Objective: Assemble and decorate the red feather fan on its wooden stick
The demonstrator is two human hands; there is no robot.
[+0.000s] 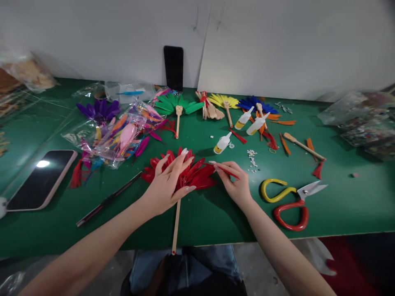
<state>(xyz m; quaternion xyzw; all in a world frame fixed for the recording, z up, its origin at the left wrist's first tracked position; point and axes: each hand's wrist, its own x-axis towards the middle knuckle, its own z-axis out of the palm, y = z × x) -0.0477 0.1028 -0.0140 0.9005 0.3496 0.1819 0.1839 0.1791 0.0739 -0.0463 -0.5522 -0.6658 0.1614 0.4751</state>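
Note:
A fan of red feathers (200,177) lies on the green table, its pale wooden stick (176,230) pointing toward me and reaching past the table's front edge. My left hand (168,181) rests flat over the middle of the feathers, fingers spread, hiding part of them. At the fan's right side, my right hand (236,183) pinches a slim red feather (230,172) between thumb and fingers, its tip close to the fan. White beads (252,159) are scattered beyond my right hand. A small glue bottle (222,143) stands tilted behind the fan.
Scissors (304,193) lie open at right. Tweezers (108,200) and a phone (43,179) lie at left. Behind are bagged feathers (123,135), green (179,106), yellow (225,100) and blue (249,102) fans, and more glue bottles (243,119). Another phone (173,68) leans on the wall.

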